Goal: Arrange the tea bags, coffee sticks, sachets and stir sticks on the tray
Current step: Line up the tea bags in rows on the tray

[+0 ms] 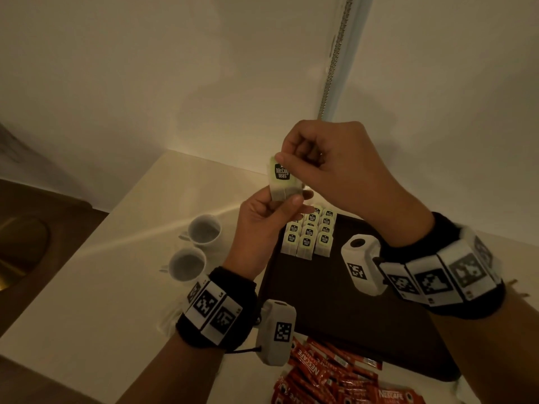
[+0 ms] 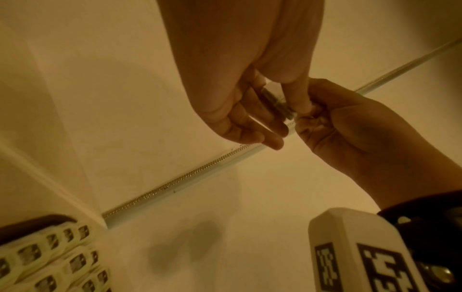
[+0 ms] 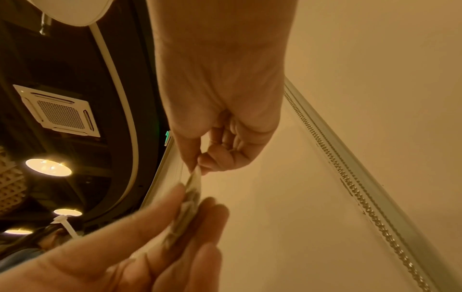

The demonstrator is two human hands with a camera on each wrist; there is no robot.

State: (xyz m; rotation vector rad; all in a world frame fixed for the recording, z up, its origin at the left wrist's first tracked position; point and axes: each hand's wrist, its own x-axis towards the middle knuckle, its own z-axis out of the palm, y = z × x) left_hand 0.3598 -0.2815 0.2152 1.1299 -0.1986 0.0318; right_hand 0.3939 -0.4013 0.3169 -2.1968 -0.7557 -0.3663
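Note:
A tea bag (image 1: 282, 179) with a green and black label is held up in the air above the far left corner of the dark tray (image 1: 335, 316). My left hand (image 1: 271, 211) pinches its lower part between thumb and fingers. My right hand (image 1: 303, 161) pinches its top edge from above. Both wrist views show the tea bag edge-on (image 2: 275, 103) (image 3: 191, 195) between the fingers. Several tea bags (image 1: 309, 234) lie in neat rows on the tray's far left corner. Red coffee sticks (image 1: 329, 374) lie in a heap on the table in front of the tray.
Two white cups (image 1: 204, 230) (image 1: 186, 265) stand on the white table (image 1: 102, 287) left of the tray. The wall rises just behind the table. The middle and right of the tray are bare.

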